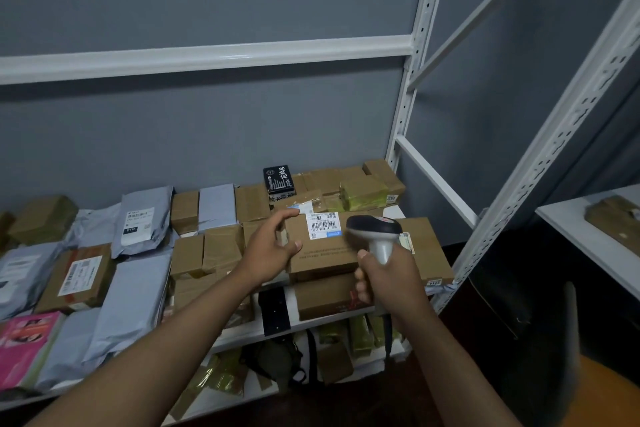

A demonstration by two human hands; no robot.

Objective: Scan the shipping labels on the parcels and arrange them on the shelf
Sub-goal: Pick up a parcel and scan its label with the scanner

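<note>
A flat brown cardboard parcel [325,250] lies on top of other boxes at the right end of the white shelf [311,321]. Its white shipping label [323,225] with a barcode faces up. My left hand [273,246] grips the parcel's left edge, thumb on top and fingers curled round the far corner. My right hand [384,281] grips the handle of a grey and black barcode scanner [375,236], whose head hovers just right of the label, over the parcel.
Grey poly mailers [138,218], brown boxes [204,253] and a pink packet [24,340] cover the shelf to the left. A black box [278,178] stands at the back. More parcels lie on the lower shelf. White uprights [540,163] stand right.
</note>
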